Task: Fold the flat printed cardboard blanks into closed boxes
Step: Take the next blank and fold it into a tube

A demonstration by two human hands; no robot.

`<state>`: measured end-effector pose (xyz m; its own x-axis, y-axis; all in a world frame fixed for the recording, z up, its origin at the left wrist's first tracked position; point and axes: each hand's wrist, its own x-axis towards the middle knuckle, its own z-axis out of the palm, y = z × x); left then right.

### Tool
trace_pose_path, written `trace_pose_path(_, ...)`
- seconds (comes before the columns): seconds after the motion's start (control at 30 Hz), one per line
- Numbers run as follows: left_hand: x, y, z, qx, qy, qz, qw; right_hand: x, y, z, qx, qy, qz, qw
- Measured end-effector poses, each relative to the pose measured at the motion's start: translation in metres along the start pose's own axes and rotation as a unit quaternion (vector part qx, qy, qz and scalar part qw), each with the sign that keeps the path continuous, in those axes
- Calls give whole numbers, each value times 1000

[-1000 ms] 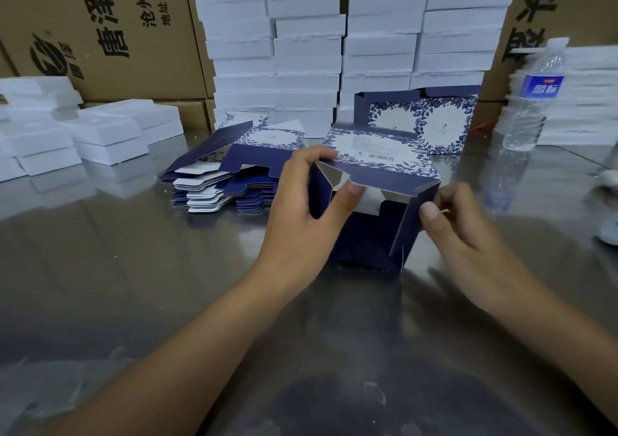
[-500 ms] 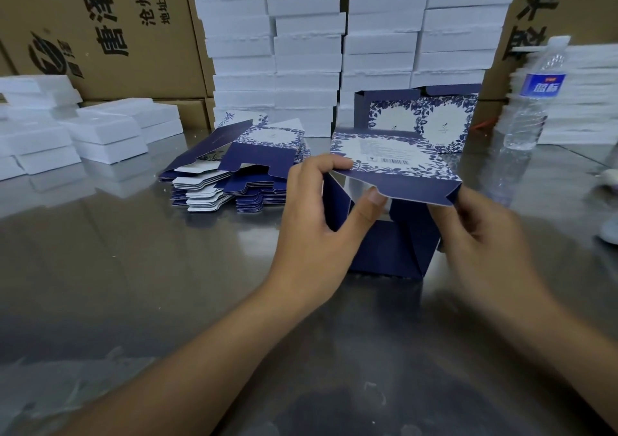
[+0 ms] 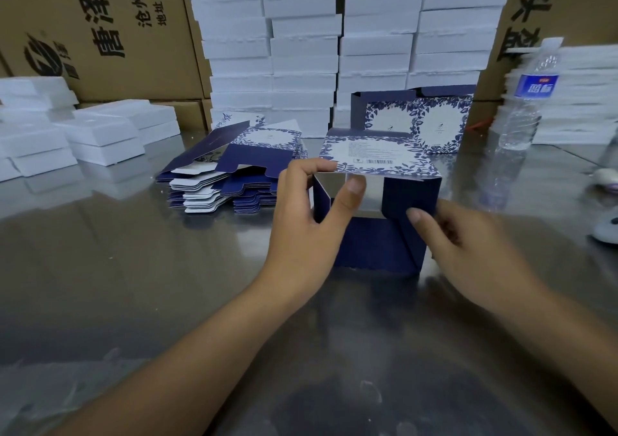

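At the middle of the reflective metal table (image 3: 133,285), directly before the person, a partly erected navy box (image 3: 378,245) stands upright with its near end open and the pale interior visible. Its floral top panel (image 3: 374,158), printed with a barcode, lies roughly level over the opening. The left hand (image 3: 301,221) pinches the near left corner of that panel: forefinger curled over the top, thumb pressed up from beneath, the remaining fingers bent behind the box's left wall. The right hand (image 3: 468,251) holds the navy side flap (image 3: 408,198) at the box's right edge, thumb laid on its outer face; the other fingers are curled and blurred, and their exact contact cannot be told. To the left, just beside the box, lies a stack of flat printed blanks (image 3: 227,181), fanned unevenly. Behind the box stands an assembled box (image 3: 418,121) showing blue floral frames. Further back rise columns of white boxes (image 3: 301,50), flanked by brown shipping cartons (image 3: 100,34) with black lettering. Lower piles of white boxes (image 3: 100,134) sit at far left. A clear water bottle (image 3: 525,101) with a blue label stands at right, well apart from the work
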<state>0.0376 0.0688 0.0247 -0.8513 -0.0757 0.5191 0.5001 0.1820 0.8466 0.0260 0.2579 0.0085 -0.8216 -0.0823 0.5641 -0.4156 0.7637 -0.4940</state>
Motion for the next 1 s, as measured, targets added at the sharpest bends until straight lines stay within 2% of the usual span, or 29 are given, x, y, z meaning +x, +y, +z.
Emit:
trace_pose_path(0.13, -1, 0, 0, 4, 1, -1, 1000, 0, 2, -1, -55, -38, 8, 998)
trace_pose_path(0.37, -1, -1, 0, 10, -8, -5, 1000, 2, 6, 0, -48, -53, 12, 997)
trace_pose_path(0.5, 1, -1, 0, 11, -6, -10, 1000, 1, 9, -1, -61, -109, 8, 992)
trace_pose_path(0.73, 1, -2, -1, 16, -9, -5, 1000, 3, 9, -1, -60, -117, 17, 991)
trace_pose_path(0.87, 2, -2, -1, 13, -4, -5, 1000, 1, 11, -4, -125, -156, 24, 979)
trace_pose_path(1.0, 2, -2, -1, 11, -1, -2, 1000, 2, 12, -3, -90, -155, 26, 983)
